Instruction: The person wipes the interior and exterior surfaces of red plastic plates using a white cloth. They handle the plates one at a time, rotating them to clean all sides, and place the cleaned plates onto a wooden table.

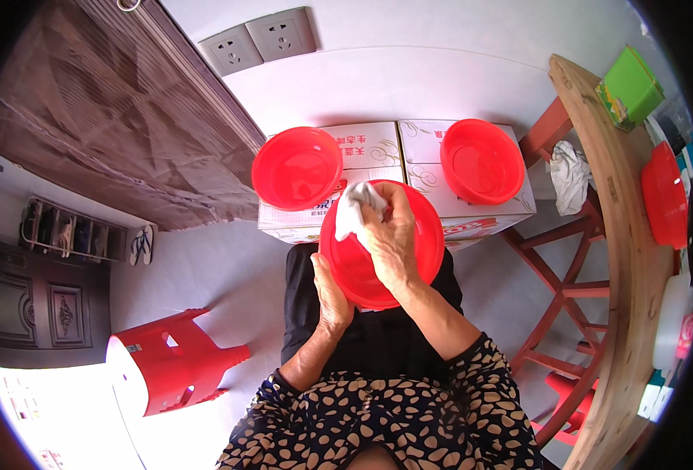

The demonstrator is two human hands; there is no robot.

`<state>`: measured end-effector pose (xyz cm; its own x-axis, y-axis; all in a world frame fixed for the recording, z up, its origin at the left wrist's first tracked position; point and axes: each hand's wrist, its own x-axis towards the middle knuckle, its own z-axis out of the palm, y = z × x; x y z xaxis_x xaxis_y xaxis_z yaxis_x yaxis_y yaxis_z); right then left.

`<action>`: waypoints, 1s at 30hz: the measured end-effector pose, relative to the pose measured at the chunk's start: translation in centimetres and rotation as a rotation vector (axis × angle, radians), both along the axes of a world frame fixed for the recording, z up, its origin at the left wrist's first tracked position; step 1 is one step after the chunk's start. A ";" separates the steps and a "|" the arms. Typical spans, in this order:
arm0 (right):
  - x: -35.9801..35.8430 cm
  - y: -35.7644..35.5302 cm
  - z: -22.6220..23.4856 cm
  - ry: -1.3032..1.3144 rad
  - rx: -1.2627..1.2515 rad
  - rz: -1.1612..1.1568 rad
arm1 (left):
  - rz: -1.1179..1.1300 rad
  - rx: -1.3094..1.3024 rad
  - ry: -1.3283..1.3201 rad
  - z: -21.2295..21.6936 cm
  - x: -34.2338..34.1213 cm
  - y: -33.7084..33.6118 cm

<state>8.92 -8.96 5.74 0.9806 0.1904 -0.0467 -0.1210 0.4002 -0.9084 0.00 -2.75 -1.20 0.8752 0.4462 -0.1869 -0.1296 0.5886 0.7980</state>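
Observation:
A round red plastic basin is held above my lap, tilted with its inside facing me. My left hand is closed on its lower left rim, the thumb along the outer wall. In my right hand a crumpled white cloth is gripped, and it lies against the upper left rim and inner wall of the basin. Two more red basins rest on cardboard boxes in front of me: one at the left, the other at the right.
White cardboard boxes stand against the wall. To the right runs a wooden table bearing a red basin and a green container. A white cloth hangs near its legs. A red plastic stool lies on its side at the left.

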 end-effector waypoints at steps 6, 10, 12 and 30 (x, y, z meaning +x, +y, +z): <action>-1.4 1.4 -1.1 -0.124 -0.127 0.148 | 0.062 -0.002 0.115 -0.6 -0.1 0.1; -2.7 0.2 -2.0 -0.198 -0.312 0.424 | 0.166 -0.017 0.104 -0.1 -0.3 1.4; -2.5 -1.5 -1.1 -0.370 -0.452 0.656 | -0.290 -0.198 -0.213 -1.9 -1.6 4.5; -1.4 1.9 -1.8 -0.782 -0.636 0.121 | 0.115 0.010 0.060 1.1 -0.5 1.4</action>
<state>7.49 -7.04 3.90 0.7553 0.4540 0.4727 0.5912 -0.1605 -0.7904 -0.48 -1.35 -0.09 0.8055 0.5451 -0.2323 -0.1476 0.5643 0.8122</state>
